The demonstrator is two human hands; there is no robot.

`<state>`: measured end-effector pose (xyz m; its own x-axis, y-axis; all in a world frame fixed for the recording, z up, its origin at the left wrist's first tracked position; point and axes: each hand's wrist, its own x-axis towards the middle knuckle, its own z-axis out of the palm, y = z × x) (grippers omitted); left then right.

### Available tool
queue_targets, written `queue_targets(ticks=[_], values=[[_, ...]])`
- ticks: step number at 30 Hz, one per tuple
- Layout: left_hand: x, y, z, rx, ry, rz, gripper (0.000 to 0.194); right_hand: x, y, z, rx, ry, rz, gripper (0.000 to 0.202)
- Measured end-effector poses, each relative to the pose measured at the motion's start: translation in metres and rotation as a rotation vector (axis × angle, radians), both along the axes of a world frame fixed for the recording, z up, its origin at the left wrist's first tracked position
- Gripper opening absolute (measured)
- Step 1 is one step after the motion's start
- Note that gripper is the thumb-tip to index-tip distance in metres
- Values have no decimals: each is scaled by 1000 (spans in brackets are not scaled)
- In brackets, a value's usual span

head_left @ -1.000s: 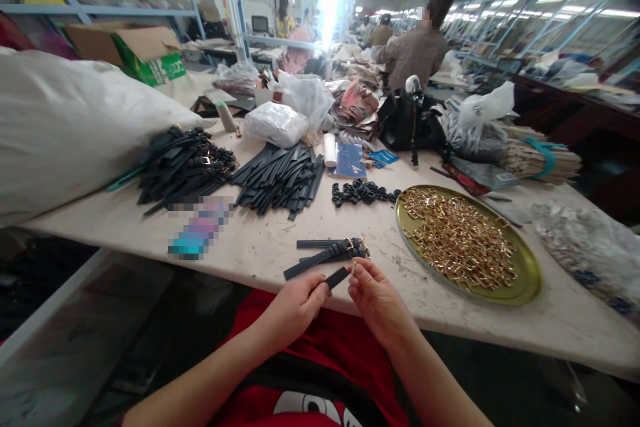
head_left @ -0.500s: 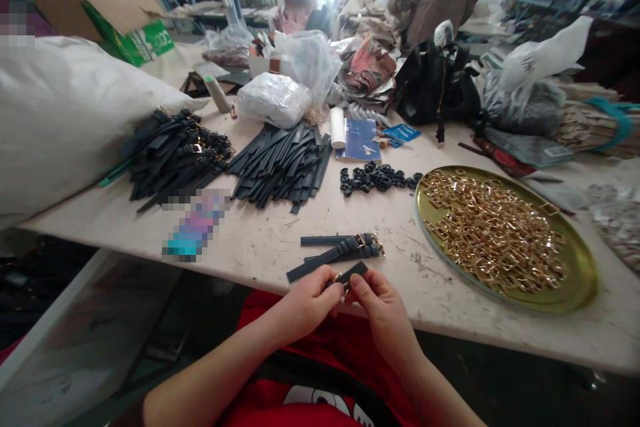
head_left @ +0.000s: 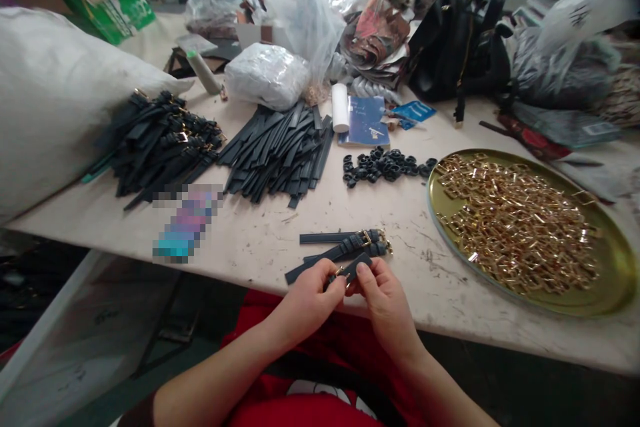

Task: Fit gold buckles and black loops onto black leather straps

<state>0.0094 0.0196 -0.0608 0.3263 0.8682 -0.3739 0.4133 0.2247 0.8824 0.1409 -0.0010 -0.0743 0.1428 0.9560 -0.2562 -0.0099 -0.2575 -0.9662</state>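
Observation:
My left hand and my right hand meet at the table's front edge, both pinching a short dark strap with a gold buckle on it. The buckle is beside my left fingertips, and my right thumb presses on the strap's flat end. Fingers hide part of the strap. Just beyond my hands lie a few dark straps with gold buckles. Farther back is a cluster of small black loops. To the right, a gold tray holds a heap of gold buckles.
Plain dark straps are piled mid-table, with buckled straps heaped to their left beside a large white sack. A white roll stands by a blue booklet. Plastic bags and a black bag line the back.
The head view has tilted down and come closer to the table. Both hands still hold the strap, with the buckle and strap end showing slightly more between the fingers.

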Motion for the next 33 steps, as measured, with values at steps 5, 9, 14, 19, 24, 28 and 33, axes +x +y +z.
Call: queue_targets(ticks=[5,9,14,19,24,28,33], values=[[1,-4,5,41,65,-5,13,2,-12,-6,283,-370,-24,13],[1,-14,20,78,70,-19,12,7,-19,0,291,-323,42,10],[-5,-25,44,9,-47,-156,22,11,-25,24,0,132,148,27],[-7,-25,49,31,-88,-98,26,8,-34,39,109,162,178,27],[-8,-15,48,105,-183,-120,23,33,3,48,239,-107,409,45],[-8,3,44,118,-105,-92,21,73,83,38,327,-540,137,34],[-5,32,35,-20,-133,-15,23,100,168,4,312,-713,49,5]])
